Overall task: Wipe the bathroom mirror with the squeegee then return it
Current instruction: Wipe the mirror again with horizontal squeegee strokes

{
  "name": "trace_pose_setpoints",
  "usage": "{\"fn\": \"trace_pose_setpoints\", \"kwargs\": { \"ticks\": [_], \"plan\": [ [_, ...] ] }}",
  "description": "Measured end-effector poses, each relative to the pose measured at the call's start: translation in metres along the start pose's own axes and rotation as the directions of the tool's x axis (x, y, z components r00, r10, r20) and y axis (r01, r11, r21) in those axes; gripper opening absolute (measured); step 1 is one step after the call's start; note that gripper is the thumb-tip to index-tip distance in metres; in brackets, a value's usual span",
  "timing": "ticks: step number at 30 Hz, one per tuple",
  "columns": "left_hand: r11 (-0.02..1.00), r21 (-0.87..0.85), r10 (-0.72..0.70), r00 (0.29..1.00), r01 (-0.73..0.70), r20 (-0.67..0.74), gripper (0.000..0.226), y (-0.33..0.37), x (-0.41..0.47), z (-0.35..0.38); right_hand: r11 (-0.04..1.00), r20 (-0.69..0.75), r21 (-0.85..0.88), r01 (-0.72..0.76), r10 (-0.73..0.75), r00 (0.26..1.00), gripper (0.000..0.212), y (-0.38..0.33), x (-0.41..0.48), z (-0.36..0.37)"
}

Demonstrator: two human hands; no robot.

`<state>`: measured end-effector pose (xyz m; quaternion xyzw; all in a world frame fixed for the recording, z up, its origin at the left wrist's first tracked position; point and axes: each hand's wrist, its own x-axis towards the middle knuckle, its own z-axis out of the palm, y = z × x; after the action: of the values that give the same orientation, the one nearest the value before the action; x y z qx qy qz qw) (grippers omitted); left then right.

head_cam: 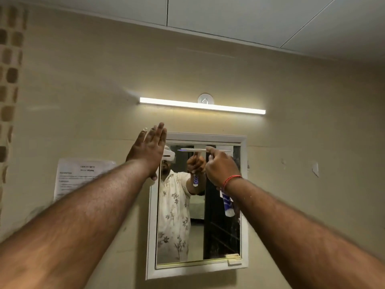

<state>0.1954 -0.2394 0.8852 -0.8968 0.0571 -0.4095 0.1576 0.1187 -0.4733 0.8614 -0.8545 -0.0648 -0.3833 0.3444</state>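
Observation:
The bathroom mirror (pixel 220 236) hangs on the beige wall in a white frame (pixel 151 236), a little right of centre. My right hand (pixel 223 168) is closed around a squeegee (pixel 228 205) with a white and blue handle that sticks out below my fist. Its blade lies flat against the glass along the mirror's top edge. My left hand (pixel 149 150) is flat, fingers together and pointing up, against the frame's upper left corner and the wall beside it; it holds nothing. The glass reflects a person in a flowered shirt.
A lit tube lamp (pixel 202 105) runs across the wall just above the mirror. A printed paper sheet (pixel 83 176) is stuck to the wall left of the mirror. Brown mosaic tiles (pixel 9 80) line the far left edge.

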Motion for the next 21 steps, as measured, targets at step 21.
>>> {"fn": "trace_pose_setpoints", "kwargs": {
  "ticks": [21],
  "plan": [
    [0.977, -0.188, -0.082, 0.989, 0.104, 0.124, 0.196, 0.013, -0.013, -0.001, 0.998, -0.017, 0.054, 0.045, -0.044, 0.999, 0.054, 0.017, 0.049, 0.022]
  ]
}}
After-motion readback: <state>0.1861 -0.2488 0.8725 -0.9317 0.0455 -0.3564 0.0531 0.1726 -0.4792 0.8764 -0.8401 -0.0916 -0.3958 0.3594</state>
